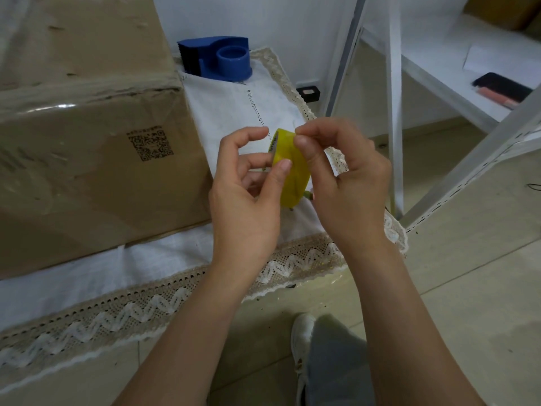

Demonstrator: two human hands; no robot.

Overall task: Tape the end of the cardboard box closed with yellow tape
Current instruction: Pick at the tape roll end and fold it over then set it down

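A: Presently, yellow tape roll [288, 168] is held betw. both hands: left hand [248, 189] curled round its rim, right hand [339, 174] pinching at the top edge.

B: Noted. Cardboard box [87, 136] is left of left hand, untaped w/ yellow. Roll judged light, stiff; film thin, sticky. Loose end is best picked by nail.

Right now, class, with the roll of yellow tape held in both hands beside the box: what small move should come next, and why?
Probably peel the free end loose. The left hand holds the yellow tape roll while the right hand pinches at its upper edge, and no strip is pulled out yet. The cardboard box cannot take yellow tape before that.
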